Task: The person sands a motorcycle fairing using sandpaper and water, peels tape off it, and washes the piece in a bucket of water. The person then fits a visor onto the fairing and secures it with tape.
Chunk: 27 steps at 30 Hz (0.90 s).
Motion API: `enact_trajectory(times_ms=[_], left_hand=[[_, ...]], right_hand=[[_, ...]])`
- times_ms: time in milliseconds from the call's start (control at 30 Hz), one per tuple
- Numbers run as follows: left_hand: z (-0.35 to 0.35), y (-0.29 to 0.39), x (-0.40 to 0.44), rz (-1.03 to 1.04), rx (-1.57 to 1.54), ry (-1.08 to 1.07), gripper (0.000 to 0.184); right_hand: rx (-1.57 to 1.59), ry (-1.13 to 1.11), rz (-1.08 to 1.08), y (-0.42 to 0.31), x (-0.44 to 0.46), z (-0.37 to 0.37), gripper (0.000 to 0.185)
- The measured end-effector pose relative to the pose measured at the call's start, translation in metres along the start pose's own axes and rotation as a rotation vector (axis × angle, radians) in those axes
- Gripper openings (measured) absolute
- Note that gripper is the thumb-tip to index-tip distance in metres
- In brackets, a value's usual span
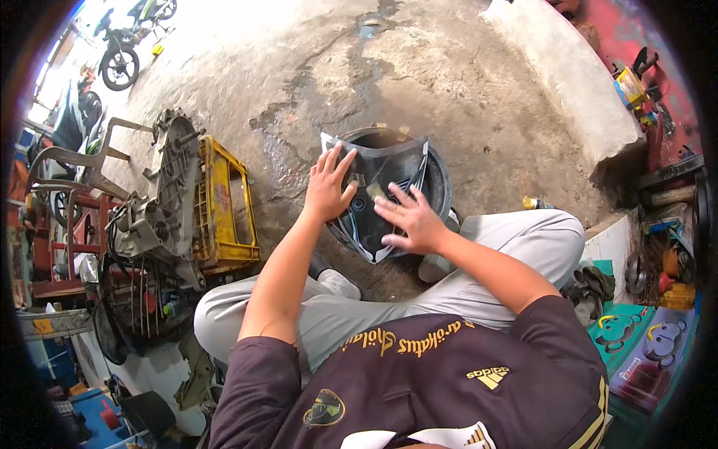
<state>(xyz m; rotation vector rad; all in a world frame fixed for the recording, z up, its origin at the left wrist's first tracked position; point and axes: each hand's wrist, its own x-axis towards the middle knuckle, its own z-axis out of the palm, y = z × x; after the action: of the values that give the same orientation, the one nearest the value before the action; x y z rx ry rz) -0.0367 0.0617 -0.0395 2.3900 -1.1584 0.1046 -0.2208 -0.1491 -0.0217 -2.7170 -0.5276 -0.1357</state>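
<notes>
A glossy black panel, pointed at its near end and looking like a motorcycle fairing piece, lies across the top of a round dark tub between my legs. My left hand rests on the panel's left edge, fingers spread. Over its right half is my right hand, with fingers apart and the tips at the surface. A small pale patch shows by the right fingertips; I cannot tell whether it is a loose piece or a mark. Much of the panel's lower right is hidden by that hand.
On the left, a yellow crate stands beside a metal engine case and a plastic chair. A raised concrete ledge runs along the right. Packaged parts lie at lower right. Stained concrete floor stretches ahead.
</notes>
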Motion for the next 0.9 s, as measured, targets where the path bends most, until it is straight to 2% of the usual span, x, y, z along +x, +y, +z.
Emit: enact_trajectory(times_ms=[100, 200, 233, 367, 433, 500, 567, 633, 767, 833, 867, 900], left_hand=[[0.003, -0.005, -0.004, -0.003, -0.005, 0.015, 0.079], [0.000, -0.006, -0.017, 0.011, -0.027, 0.015, 0.079], [-0.002, -0.005, -0.021, 0.033, 0.015, 0.027, 0.078], [-0.008, -0.005, -0.026, 0.080, 0.083, 0.046, 0.077], [-0.008, -0.006, -0.026, 0.079, 0.072, 0.029, 0.077], [-0.006, -0.007, -0.027, 0.058, 0.068, 0.020, 0.078], [-0.008, -0.003, -0.025, 0.044, 0.048, 0.017, 0.078], [-0.006, 0.000, -0.031, 0.020, 0.032, 0.007, 0.078], [-0.004, -0.003, -0.030, 0.005, 0.049, 0.012, 0.080], [-0.004, -0.001, -0.029, -0.008, 0.032, 0.011, 0.081], [-0.002, -0.001, -0.029, -0.013, 0.013, 0.027, 0.081], [-0.002, 0.000, -0.028, -0.015, 0.010, 0.023, 0.081]], right_hand=[[-0.013, -0.042, -0.046, 0.002, 0.001, 0.001, 0.073], [0.020, 0.065, 0.240, 0.018, 0.022, 0.000, 0.074], [0.132, 0.139, 0.375, 0.021, 0.025, 0.002, 0.073], [0.152, 0.034, 0.252, 0.005, 0.009, 0.007, 0.078], [0.211, -0.064, 0.107, -0.014, 0.001, -0.004, 0.078], [0.117, -0.109, 0.007, -0.016, 0.002, -0.004, 0.077], [0.072, -0.029, 0.133, 0.004, 0.018, -0.003, 0.075], [0.111, 0.172, 0.370, 0.017, 0.029, 0.001, 0.075], [0.196, -0.004, 0.150, -0.015, 0.010, 0.000, 0.078], [0.127, -0.090, 0.048, -0.019, 0.003, 0.002, 0.081], [0.099, -0.083, 0.060, -0.010, 0.007, 0.000, 0.078], [0.094, 0.021, 0.115, -0.004, 0.019, -0.003, 0.072]])
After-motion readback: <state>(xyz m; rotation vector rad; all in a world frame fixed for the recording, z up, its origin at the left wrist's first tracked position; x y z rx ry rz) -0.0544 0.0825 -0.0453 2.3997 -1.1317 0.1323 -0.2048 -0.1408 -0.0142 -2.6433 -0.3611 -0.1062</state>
